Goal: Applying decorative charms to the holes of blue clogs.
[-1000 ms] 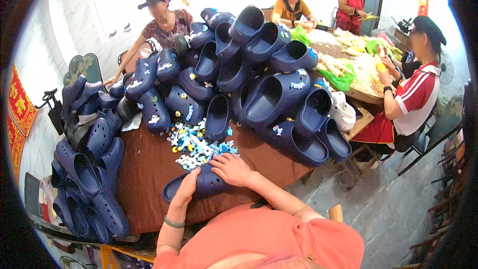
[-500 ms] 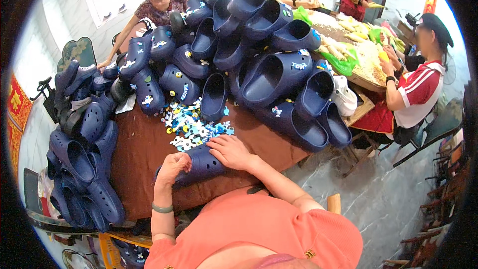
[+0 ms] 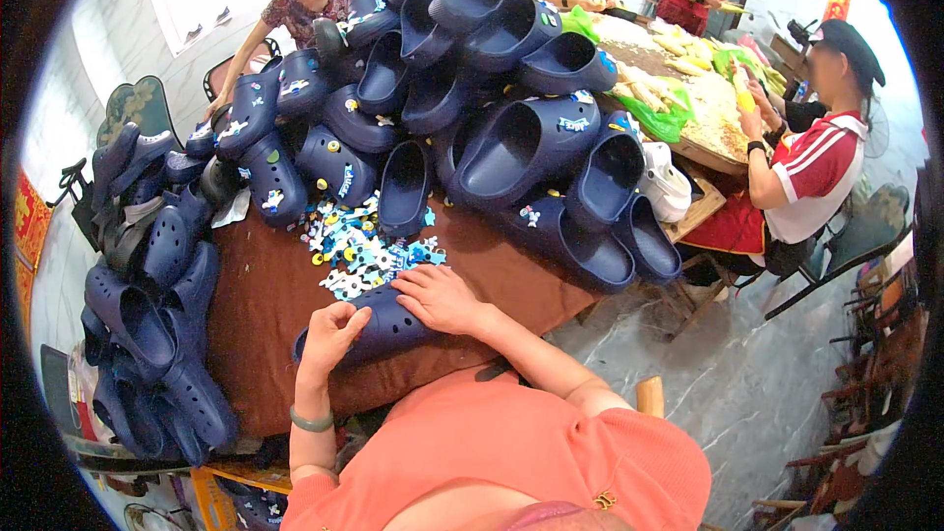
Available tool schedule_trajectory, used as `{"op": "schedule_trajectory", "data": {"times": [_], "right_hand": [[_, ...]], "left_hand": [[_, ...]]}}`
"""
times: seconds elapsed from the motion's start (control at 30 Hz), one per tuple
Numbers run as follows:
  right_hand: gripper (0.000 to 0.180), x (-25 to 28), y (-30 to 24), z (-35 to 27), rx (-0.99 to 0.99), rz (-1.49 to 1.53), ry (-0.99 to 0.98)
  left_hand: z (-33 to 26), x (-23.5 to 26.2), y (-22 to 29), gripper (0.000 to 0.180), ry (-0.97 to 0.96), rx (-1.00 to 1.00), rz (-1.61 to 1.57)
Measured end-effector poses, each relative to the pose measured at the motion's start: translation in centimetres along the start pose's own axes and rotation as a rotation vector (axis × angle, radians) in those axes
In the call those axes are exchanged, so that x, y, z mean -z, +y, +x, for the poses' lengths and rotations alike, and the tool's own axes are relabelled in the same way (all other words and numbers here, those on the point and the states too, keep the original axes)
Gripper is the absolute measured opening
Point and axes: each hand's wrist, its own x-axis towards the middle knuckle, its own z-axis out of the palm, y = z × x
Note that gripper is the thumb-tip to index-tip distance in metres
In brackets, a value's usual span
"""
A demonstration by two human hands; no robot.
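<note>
A navy clog with round holes [image 3: 388, 327] lies crosswise on the brown-covered table, close to my body. My right hand [image 3: 441, 299] rests over its right end, fingers bent across the upper and holding it. At the clog's left part is my left hand [image 3: 334, 330], its fingers curled closed against the shoe. Whatever sits in that pinch, if anything, is hidden. Just beyond the clog spreads a loose pile of small shoe charms [image 3: 359, 246] in blue, white, yellow and black. A navy clog with its opening up [image 3: 404, 189] stands right behind the charms.
A tall heap of navy clogs [image 3: 521, 152] fills the far side, some bearing charms. More plain clogs [image 3: 138, 315] are stacked at the left edge. A co-worker [image 3: 310, 0] reaches in at the far left. Others sit around a corn-covered table [image 3: 713, 155] at right.
The whole view has shifted slightly, so everything sits a little further left. Both hands stay on the clog; my left hand's curled fingers have moved only slightly against it.
</note>
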Motion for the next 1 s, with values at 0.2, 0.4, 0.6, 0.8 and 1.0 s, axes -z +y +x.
{"op": "schedule_trajectory", "data": {"times": [0.2, 0.4, 0.6, 0.8, 1.0], "right_hand": [[0.033, -0.3, 0.5, -0.3, 0.005, 0.0, 0.016], [0.032, -0.2, 0.4, -0.3, 0.021, 0.006, 0.035], [0.032, -0.6, 0.3, -0.3, 0.026, -0.022, 0.031], [0.032, -0.4, 0.5, -0.1, 0.026, 0.0, 0.046], [0.032, -0.5, 0.6, -0.2, 0.03, 0.008, 0.046]], "left_hand": [[0.1, 0.1, -0.5, 0.022, -0.081, -0.057, -0.33], [0.4, 0.1, -2.1, 0.011, -0.073, -0.031, -0.376], [0.5, -0.1, -3.7, 0.006, -0.026, -0.007, -0.487], [0.7, -0.3, -3.2, 0.011, 0.031, -0.074, -0.353], [0.6, -0.3, -2.7, 0.01, 0.02, -0.076, -0.352]]}}
